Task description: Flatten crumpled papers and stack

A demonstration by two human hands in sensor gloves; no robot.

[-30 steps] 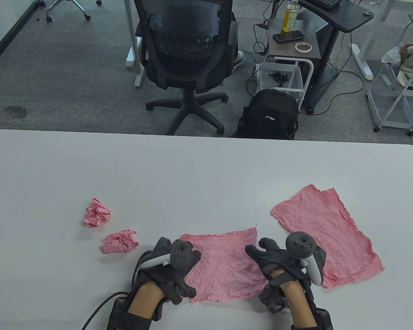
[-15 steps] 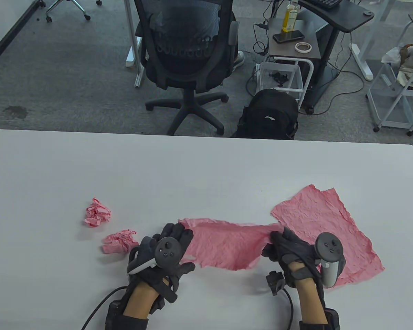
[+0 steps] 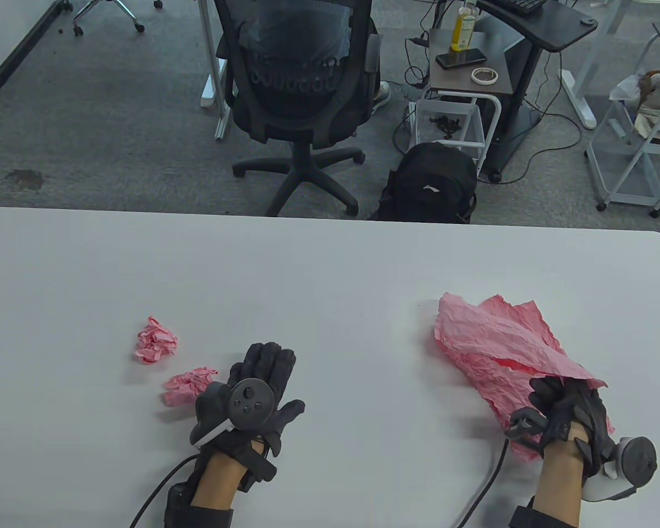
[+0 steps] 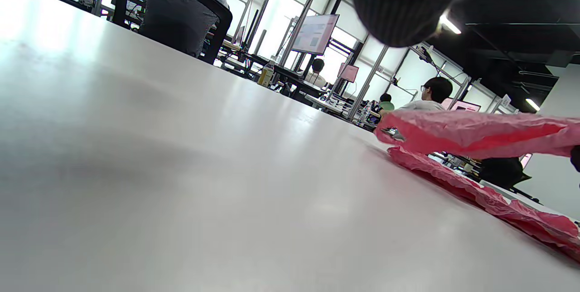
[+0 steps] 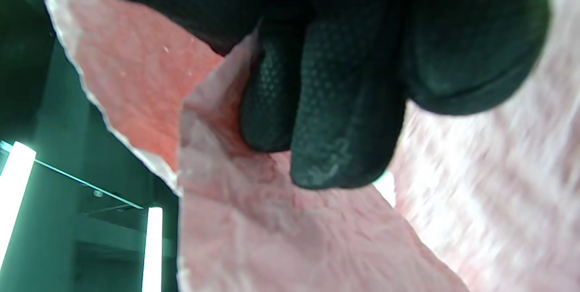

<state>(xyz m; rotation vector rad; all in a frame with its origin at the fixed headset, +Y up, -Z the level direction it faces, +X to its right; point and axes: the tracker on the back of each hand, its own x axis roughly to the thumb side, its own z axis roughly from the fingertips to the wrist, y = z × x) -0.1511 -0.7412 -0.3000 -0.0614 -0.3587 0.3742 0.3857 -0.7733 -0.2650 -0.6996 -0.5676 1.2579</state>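
Table: a wide white tabletop [image 3: 330, 258] fills the lower half of the table view; my two gloved hands come in from its near edge.
Held sheet: a flattened, wrinkled pink paper sheet [image 3: 473, 335] hangs tilted above the table's right side, its far corner raised and its near edge in my right hand.
Sheet below: a second flattened pink paper sheet [image 3: 522, 379] lies on the table right under the held one; my left wrist view shows the two apart at the far end.
Right hand: my right hand [image 3: 564, 410] is palm up, fingers curled, pinching the near edge of the held sheet; its fingertips [image 5: 335, 147] press into the paper.
Left hand: my left hand [image 3: 253, 385] lies flat on the table, fingers straight and together, holding nothing.
Nearer ball: a small crumpled pink paper ball [image 3: 190, 385] sits just beside my left hand, on its left.
Farther ball: another small crumpled pink paper ball [image 3: 155, 340] sits a little beyond that one, apart from it.
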